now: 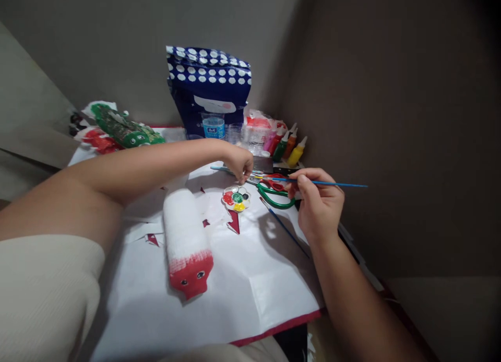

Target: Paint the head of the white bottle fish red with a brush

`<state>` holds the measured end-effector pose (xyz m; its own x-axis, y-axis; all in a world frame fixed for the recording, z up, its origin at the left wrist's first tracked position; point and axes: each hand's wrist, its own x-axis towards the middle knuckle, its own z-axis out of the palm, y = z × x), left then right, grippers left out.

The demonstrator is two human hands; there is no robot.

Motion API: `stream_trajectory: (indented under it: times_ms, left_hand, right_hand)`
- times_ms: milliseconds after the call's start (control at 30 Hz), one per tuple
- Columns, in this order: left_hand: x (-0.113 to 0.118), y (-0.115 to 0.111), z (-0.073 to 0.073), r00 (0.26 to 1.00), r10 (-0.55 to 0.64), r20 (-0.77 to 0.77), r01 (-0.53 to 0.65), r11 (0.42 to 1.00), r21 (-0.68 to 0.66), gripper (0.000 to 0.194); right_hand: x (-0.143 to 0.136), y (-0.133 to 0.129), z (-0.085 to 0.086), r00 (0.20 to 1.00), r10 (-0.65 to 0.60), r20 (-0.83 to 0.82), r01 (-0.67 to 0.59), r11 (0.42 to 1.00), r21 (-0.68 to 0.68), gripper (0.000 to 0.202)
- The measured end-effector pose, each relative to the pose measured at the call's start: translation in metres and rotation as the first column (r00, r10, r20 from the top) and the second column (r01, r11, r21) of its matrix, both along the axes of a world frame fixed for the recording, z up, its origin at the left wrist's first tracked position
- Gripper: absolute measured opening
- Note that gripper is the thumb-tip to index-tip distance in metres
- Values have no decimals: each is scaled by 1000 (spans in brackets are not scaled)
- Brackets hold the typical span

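My right hand (321, 208) is closed around a thin blue paintbrush (332, 184), held nearly level with its bristle end pointing left. My left hand (240, 162) has its fingers pinched at the far edge of a flower-shaped paint palette (230, 190), close to the brush tip; what they grip, if anything, is hidden. Red, green, yellow and dark paint fill some of the palette's wells. Nearer me lies a white roll-shaped figure (183, 221), with a red-painted front end (193, 278) bearing two eyes.
Green-handled scissors (279, 207) and a second blue brush (285, 229) lie beside my right hand. Paint bottles (279, 149), a plastic cup (213, 126) and a blue bag (211, 88) stand behind. A green painted figure (121, 124) is back left. Red scraps (234, 222) dot the white paper.
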<state>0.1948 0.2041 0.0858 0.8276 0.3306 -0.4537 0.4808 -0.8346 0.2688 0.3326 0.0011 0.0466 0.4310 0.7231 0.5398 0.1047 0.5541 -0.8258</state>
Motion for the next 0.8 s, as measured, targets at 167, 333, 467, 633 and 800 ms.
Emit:
stream_trajectory:
  times_ms: [167, 333, 467, 633, 800]
  left_hand:
    - [-33, -23, 25, 998, 60, 17, -62, 993, 96, 27]
    - [-109, -67, 58, 980, 185, 75, -196, 963, 187, 31]
    - [-177, -109, 70, 908, 350, 231, -400, 889, 224, 33]
    - [-231, -165, 52, 821, 360, 443, -511, 810, 287, 33]
    - [-242, -206, 21, 808, 156, 568, -429, 817, 386, 30]
  right_hand:
    - [-3, -1, 1, 987, 154, -55, -157, 985, -77, 16]
    - [-10, -10, 4, 953, 289, -96, -298, 948, -111, 18]
    - [-14, -16, 5, 923, 369, -106, -381, 916, -130, 19]
    - [-17, -17, 0, 920, 378, -100, -390, 906, -163, 21]
    - [-19, -11, -5, 929, 349, -119, -366, 914, -173, 26]
